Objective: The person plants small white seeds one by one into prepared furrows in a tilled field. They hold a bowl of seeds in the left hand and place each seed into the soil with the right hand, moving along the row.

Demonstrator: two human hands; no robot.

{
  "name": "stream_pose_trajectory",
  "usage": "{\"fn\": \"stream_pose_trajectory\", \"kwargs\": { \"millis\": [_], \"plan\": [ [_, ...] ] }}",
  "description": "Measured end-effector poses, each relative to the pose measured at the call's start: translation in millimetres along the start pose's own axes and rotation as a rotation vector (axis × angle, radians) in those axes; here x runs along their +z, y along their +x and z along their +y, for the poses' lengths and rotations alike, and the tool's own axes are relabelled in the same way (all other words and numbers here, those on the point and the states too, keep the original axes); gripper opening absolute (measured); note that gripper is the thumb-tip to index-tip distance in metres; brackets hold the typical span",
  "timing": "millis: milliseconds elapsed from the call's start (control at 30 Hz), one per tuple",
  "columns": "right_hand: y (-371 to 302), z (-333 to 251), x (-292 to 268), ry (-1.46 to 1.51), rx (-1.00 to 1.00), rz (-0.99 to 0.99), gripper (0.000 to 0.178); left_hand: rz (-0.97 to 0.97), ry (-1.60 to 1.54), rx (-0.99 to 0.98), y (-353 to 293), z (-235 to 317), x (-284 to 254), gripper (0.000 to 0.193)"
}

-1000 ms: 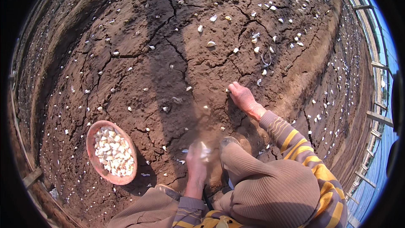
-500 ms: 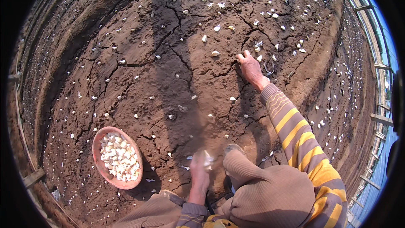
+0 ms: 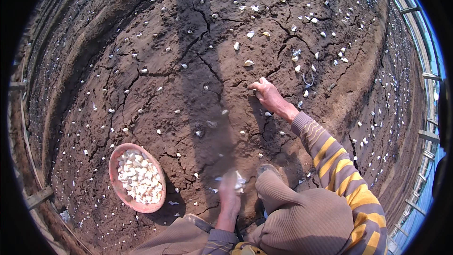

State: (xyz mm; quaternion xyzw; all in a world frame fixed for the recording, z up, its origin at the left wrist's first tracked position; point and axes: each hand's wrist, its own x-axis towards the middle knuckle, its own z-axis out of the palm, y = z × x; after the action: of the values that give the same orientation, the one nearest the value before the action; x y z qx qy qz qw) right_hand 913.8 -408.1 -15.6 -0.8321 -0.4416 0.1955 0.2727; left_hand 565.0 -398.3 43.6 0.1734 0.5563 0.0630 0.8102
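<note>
My right hand [image 3: 270,97] reaches out over the brown, cracked soil [image 3: 188,94], its thumb and fingers pinched together at the ground. What they hold, if anything, is too small to make out. A whole garlic clove [image 3: 248,63] lies just beyond the fingertips. Close to my feet is my left hand [image 3: 229,193], smeared by motion, with white garlic cloves [image 3: 239,180] showing at its fingers. To its left a pinkish, oval bowl [image 3: 113,172] sits tilted on the soil, holding a heap of peeled-looking garlic cloves [image 3: 139,174].
Many garlic cloves dot the soil on all sides, some set in rows. A thin pale loop [image 3: 309,79] lies right of my right hand. Furrows edge the bed at both sides. Wooden framing [image 3: 428,136] and blue sheeting stand at far right. My knee [image 3: 306,217] is raised between my arms.
My right hand has moved toward me and to the left, and its fingers are now at a different spot of soil. My left hand stays low beside my foot, still moving. The view has shifted slightly.
</note>
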Motion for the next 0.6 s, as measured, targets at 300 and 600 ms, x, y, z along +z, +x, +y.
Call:
{"fn": "stream_pose_trajectory", "kwargs": {
  "millis": [300, 600],
  "plan": [
    [3, -19, 21, -0.433, -0.192, 0.025, 0.015, 0.019, -0.019, -0.011, -1, 2, 0, 0.033],
    [10, -9, 26, -0.386, -0.108, -0.019, 0.011, 0.007, 0.009, -0.006, -5, 5, 8, 0.041]
  ]
}}
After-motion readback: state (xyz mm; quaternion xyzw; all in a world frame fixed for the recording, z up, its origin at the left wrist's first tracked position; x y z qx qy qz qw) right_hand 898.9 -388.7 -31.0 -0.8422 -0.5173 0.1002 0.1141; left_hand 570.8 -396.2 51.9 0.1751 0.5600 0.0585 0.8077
